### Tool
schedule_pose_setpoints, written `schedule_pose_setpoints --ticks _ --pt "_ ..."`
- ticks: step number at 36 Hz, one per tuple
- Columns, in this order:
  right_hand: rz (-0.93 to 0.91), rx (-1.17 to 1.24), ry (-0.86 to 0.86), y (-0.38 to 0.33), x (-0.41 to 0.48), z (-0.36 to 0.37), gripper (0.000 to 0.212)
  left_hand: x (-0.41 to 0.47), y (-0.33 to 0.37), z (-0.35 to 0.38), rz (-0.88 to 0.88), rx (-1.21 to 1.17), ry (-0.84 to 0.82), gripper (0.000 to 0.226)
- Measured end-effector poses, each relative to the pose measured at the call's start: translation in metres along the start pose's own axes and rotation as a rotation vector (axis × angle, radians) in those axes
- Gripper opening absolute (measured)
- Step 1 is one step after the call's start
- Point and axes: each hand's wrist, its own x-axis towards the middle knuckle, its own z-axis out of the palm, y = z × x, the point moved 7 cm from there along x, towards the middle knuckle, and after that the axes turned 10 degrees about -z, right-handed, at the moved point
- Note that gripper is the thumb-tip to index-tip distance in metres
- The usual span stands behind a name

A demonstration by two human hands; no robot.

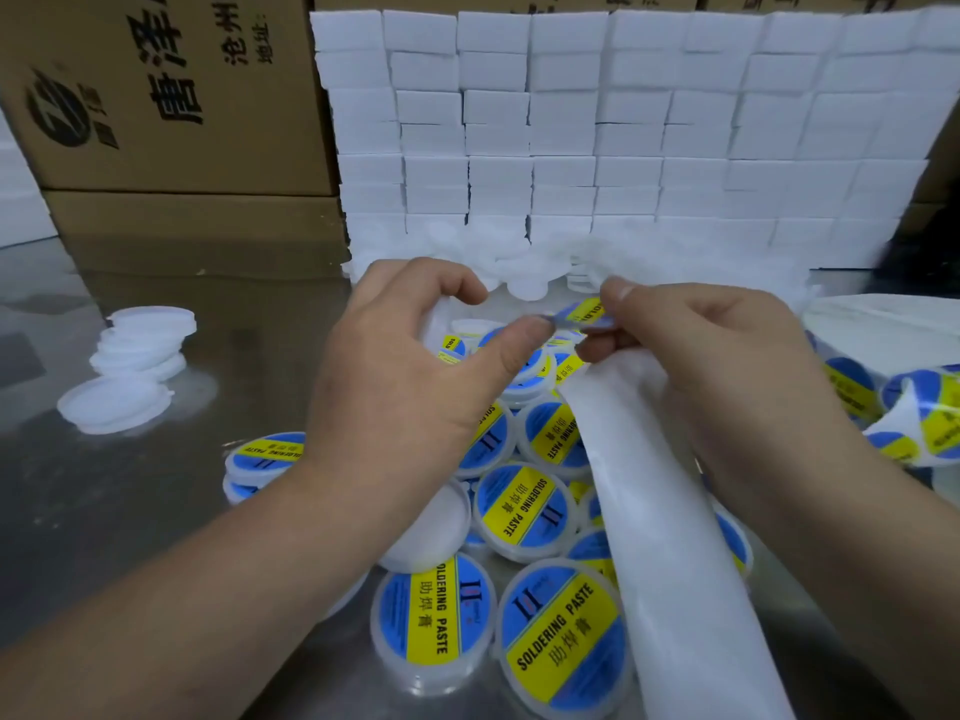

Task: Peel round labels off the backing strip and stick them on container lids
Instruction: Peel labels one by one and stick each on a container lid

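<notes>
Fingers (618,293) of your right hand (727,366) are clamped on the top of the backing strip (675,537), where one round label (587,310) stands half lifted. Your left hand (410,366) has its fingers curled, with the thumb tip at the label's free edge. Whether it grips the label cannot be told.

Nearest you, at 6 o'clock, lies a heap of labelled lids (563,631) marked SOLDERING PASTE, a dozen or so done. One bare lid (431,527) lies among them. The strip below your grip shows white, with no labels on it.

At 3 o'clock a curl of unpeeled labels (935,407) awaits use. At 9 o'clock stands a small stack of bare lids (143,350). At 12 o'clock, beyond your hands, a larger drift of white lids (524,283) lies against the stacked white boxes (571,122). I judge the job well begun, with most lids unlabelled.
</notes>
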Motion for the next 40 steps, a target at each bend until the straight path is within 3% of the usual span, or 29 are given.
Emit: schedule_pose_setpoints --ticks 3,11,13,16,19,24,31,40 --pt "0.001 -0.002 0.021 -0.001 0.001 -0.002 0.013 0.001 0.0 0.001 0.001 0.046 -0.007 0.029" --pt "-0.075 -0.003 0.162 -0.006 0.004 -0.015 0.02 0.006 -0.012 0.006 -0.068 0.111 -0.035 0.026" --pt "-0.091 0.056 0.188 -0.009 0.005 -0.019 0.024 0.011 -0.022 0.007 -0.251 -0.164 -0.076 0.024" --pt "-0.07 0.109 0.071 -0.01 0.003 -0.006 0.024 0.012 -0.029 0.02 -0.515 -0.71 -0.179 0.022" --pt "-0.055 0.104 -0.119 -0.008 -0.003 0.012 0.028 0.008 -0.03 0.029 -0.602 -0.928 -0.255 0.023" --pt "-0.02 0.221 -0.353 -0.01 -0.01 0.032 0.035 0.006 -0.026 0.039 -0.593 -0.978 -0.415 0.033" --pt "0.053 0.292 -0.406 -0.003 -0.011 0.035 0.015 0.001 -0.017 0.045 -0.622 -1.09 -0.564 0.035" --pt "0.096 0.344 -0.353 -0.002 -0.01 0.032 0.025 -0.002 -0.019 0.046 -0.597 -1.01 -0.628 0.044"
